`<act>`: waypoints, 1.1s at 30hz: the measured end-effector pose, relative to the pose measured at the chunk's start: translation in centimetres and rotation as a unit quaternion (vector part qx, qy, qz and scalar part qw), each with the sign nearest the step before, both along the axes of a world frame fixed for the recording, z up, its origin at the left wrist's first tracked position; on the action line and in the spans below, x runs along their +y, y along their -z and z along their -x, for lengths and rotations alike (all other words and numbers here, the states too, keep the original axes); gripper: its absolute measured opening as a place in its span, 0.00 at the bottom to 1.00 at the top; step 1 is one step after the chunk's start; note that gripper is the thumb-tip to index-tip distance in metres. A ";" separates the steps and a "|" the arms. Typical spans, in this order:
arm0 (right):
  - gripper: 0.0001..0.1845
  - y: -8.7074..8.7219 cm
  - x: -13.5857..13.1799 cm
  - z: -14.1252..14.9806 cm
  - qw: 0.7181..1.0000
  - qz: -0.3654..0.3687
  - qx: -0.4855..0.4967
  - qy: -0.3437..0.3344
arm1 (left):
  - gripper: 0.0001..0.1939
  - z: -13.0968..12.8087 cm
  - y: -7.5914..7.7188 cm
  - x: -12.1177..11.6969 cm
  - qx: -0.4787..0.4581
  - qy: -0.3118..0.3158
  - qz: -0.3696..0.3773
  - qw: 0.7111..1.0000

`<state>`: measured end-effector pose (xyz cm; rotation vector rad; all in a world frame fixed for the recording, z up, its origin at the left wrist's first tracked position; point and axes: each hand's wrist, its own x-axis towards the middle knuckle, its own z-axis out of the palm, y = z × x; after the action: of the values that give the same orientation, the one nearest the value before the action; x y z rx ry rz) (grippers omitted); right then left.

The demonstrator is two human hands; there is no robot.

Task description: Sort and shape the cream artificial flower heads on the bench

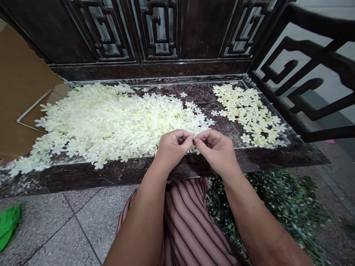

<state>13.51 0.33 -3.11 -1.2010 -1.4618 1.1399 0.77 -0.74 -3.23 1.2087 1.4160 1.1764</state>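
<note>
My left hand [176, 146] and my right hand [215, 147] meet over the front edge of the dark wooden bench. Both are closed in a pinch, thumbs against forefingers, their tips almost touching. Between them is a small pale artificial flower [193, 136], mostly covered by the fingers. Just behind and left of my hands spreads a large heap of loose white artificial flowers [111, 118] with yellowish centres. Off to the right of my hands, a smaller, flatter patch of the same flowers [246, 107] lies on the bench seat.
The bench [97, 175] has a latticed back [161, 29] and an armrest [310, 74] on the right. A cardboard box [24, 85] stands at the left end. Green artificial foliage [285, 210] lies below on the right. Something bright green [9, 225] is on the floor [55, 229].
</note>
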 end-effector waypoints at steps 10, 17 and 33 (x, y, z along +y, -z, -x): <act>0.02 0.0 0.0 0.0 1.000 0.009 -0.005 0.000 | 0.04 0.0 0.1 -0.1 0.001 0.002 0.004 1.000; 0.03 -0.2 0.1 0.0 1.000 0.002 -0.019 -0.001 | 0.04 -0.1 -0.5 -0.1 -0.001 0.000 0.022 1.000; 0.03 -0.2 0.2 0.1 0.999 -0.006 -0.051 0.007 | 0.04 -0.2 -0.1 0.0 0.007 0.002 0.000 1.000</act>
<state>13.43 0.52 -2.90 -1.2740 -1.5316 1.0724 0.96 -0.74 -3.16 1.2212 1.4238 1.1675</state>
